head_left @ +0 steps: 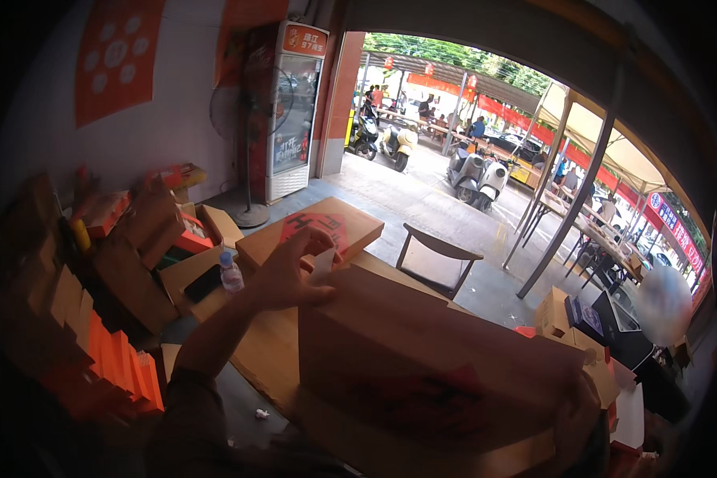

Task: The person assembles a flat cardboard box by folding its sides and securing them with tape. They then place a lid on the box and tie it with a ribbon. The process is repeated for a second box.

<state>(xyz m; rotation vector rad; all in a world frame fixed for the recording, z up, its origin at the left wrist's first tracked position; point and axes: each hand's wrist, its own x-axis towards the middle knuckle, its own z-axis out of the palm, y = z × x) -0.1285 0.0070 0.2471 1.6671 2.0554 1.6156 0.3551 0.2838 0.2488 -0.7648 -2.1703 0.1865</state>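
A large cardboard box (422, 350) with a red and black print on its side is tilted up in front of me. My left hand (287, 275) is raised at its upper left corner, fingers curled round a small whitish slip (323, 265), paper or tape, I cannot tell which. The thumb reaches the box's top edge. At the box's right end, in shadow, my right hand (577, 414) grips the cardboard. Behind the left hand, a flat cardboard box (358, 227) with a red printed panel lies on the wooden table (267, 354).
Beside the flat box stands a small blue-capped bottle (230, 273), with a dark phone-like object (205, 283) near it. Cartons and red boxes (119, 358) pile up on the left. A chair (436, 261) stands beyond the table. More cartons (554, 315) sit at the right.
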